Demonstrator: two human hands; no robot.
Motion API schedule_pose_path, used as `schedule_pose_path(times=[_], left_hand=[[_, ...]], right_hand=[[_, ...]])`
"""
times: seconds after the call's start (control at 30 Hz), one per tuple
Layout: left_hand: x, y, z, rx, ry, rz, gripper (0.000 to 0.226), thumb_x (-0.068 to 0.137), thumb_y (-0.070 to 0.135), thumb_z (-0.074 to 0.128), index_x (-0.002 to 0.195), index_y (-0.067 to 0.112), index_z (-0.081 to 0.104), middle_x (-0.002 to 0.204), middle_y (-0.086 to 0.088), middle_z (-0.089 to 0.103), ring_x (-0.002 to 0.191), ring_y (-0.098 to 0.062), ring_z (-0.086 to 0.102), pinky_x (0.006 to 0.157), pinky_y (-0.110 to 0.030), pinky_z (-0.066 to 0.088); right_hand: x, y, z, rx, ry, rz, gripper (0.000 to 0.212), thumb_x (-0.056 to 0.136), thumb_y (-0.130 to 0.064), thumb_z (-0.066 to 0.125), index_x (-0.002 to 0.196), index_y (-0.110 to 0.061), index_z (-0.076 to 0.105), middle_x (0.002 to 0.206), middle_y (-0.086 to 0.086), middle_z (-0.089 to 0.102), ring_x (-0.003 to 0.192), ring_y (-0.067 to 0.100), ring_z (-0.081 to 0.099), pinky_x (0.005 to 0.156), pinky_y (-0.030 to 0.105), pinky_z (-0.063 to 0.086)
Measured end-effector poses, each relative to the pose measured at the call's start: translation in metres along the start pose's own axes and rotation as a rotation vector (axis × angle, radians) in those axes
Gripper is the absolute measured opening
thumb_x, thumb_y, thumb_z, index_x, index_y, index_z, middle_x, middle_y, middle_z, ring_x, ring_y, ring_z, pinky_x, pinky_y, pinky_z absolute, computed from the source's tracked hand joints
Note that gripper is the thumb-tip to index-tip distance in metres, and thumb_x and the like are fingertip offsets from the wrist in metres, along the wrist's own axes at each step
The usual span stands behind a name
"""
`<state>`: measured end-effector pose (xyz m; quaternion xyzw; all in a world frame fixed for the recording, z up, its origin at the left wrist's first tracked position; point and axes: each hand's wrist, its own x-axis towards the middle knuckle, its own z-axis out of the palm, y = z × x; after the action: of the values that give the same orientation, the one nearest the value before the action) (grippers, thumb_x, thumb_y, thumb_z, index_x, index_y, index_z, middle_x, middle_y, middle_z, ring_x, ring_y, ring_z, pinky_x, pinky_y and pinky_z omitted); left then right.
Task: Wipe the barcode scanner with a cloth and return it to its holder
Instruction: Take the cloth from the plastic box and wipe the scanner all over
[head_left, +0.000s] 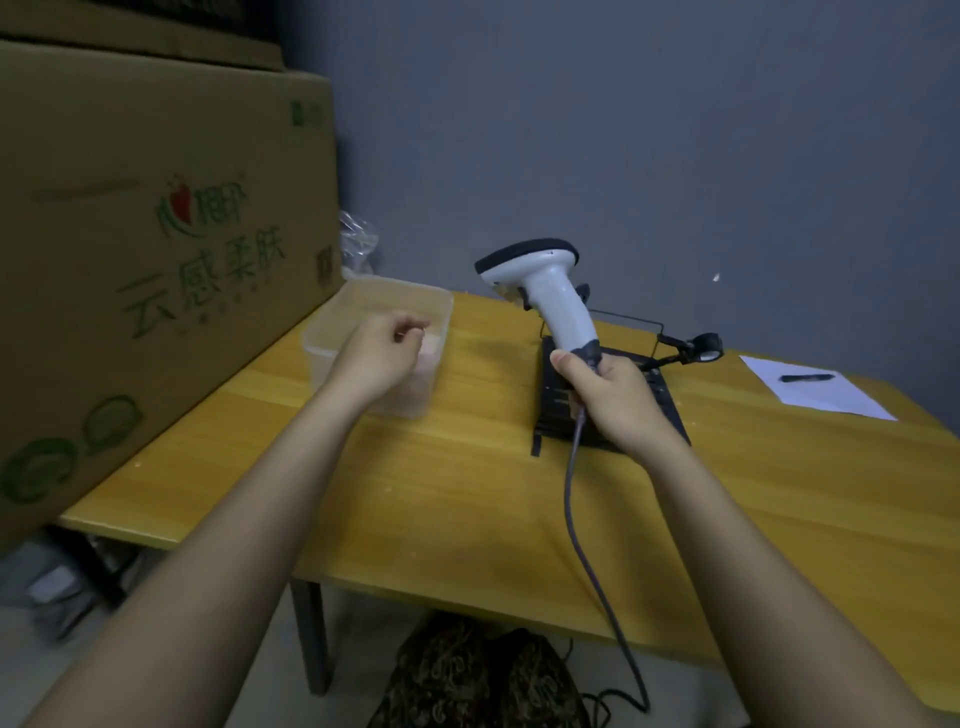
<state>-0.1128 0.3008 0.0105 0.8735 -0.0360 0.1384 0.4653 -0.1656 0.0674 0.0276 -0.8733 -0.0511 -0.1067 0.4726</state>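
Holding the scanner (545, 291) upright by its handle in your right hand (613, 395) above its holder (670, 410), you reach your loosely curled, empty left hand (374, 353) over the plastic tub (332, 343), probably for a cloth to begin wiping.

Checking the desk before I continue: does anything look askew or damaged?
Nothing damaged. The white barcode scanner is upright in the right hand; its grey cable trails off the yellow wooden table edge.

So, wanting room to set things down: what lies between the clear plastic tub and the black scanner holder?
Head view: bare yellow wooden tabletop between clear plastic tub and black scanner holder.
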Motion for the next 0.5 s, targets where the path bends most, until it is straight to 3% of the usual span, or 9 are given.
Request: schedule_pose_path(times=[0.1, 0.23, 0.37, 0.5], left_hand=[[0.034, -0.008, -0.013, 0.111, 0.01, 0.022, 0.031, 0.094, 0.015, 0.048, 0.119, 0.01, 0.064, 0.121, -0.01, 0.066, 0.106, -0.026, 0.063, 0.085, -0.028, 0.047], [0.071, -0.032, -0.011, 0.194, -0.176, -0.048, 0.033, 0.095, 0.013, 0.044, 0.125, 0.008, 0.057, 0.117, -0.017, 0.064, 0.083, -0.034, 0.069, 0.077, -0.043, 0.058], [0.096, -0.05, -0.001, 0.518, -0.39, -0.038, 0.045, 0.095, 0.011, 0.04, 0.139, 0.013, 0.045, 0.137, -0.013, 0.054, 0.114, -0.032, 0.057, 0.088, -0.031, 0.045], [0.11, -0.054, 0.01, 0.636, -0.619, -0.006, 0.04, 0.093, 0.007, 0.042, 0.131, 0.013, 0.053, 0.129, -0.006, 0.06, 0.106, -0.026, 0.059, 0.081, -0.032, 0.044]], right_hand=[[0.029, -0.009, 0.012, -0.032, -0.025, 0.009, 0.041, 0.088, -0.044, 0.054, 0.065, -0.011, 0.047, 0.058, 0.012, 0.046, 0.051, 0.018, 0.043, 0.056, 0.03, 0.034], [0.063, -0.015, 0.028, -0.112, -0.061, -0.005, 0.04, 0.088, -0.043, 0.054, 0.065, -0.013, 0.043, 0.055, 0.006, 0.042, 0.047, 0.016, 0.04, 0.048, 0.026, 0.03], [0.085, -0.01, 0.044, -0.143, -0.096, -0.008, 0.041, 0.088, -0.042, 0.056, 0.063, -0.011, 0.043, 0.051, 0.004, 0.038, 0.043, 0.015, 0.035, 0.042, 0.02, 0.028], [0.098, -0.005, 0.053, -0.167, -0.128, 0.011, 0.039, 0.087, -0.043, 0.056, 0.063, -0.012, 0.048, 0.054, 0.008, 0.043, 0.046, 0.015, 0.039, 0.049, 0.028, 0.032]])
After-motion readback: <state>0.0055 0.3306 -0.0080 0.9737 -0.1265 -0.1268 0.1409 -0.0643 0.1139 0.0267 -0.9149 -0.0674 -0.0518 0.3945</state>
